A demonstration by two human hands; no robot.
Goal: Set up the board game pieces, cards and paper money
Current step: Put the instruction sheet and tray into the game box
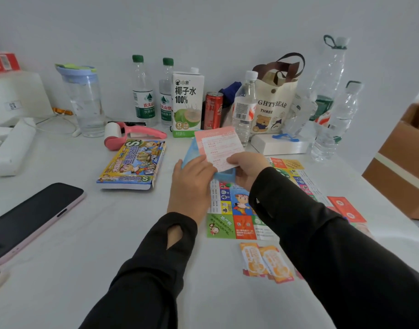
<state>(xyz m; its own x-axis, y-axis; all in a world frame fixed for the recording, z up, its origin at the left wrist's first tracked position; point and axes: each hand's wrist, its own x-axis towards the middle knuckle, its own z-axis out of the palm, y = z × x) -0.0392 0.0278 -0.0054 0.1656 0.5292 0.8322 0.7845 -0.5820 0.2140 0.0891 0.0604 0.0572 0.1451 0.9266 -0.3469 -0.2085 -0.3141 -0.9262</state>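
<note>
At the far left a dark phone (33, 217) in a pale pink case lies on the white table (108, 245), its lower end cut off by the frame edge. Further in sits the game box (132, 165), flat and closed, with a pink lint roller (132, 135) just behind it.

The left hand (191, 184) is raised above the table with its back to me, thumb and fingers closed on the edge of some blue sheets (190, 150); its fingertips are hidden behind the paper. In front of the blue ones stands a pink sheet (219, 146) with fine print too small to read. The right hand (247, 169) pinches its lower corner, thumb on top.

Below both hands the game board (229, 210) lies open on the table, much of it covered by the black right sleeve (322, 245). Near its front edge lie a few overlapping orange cards (266, 262). Red cards (346, 207) rest at the board's right side, partly behind the sleeve. A cardboard box (403, 172) is cut off at the right edge.
</note>
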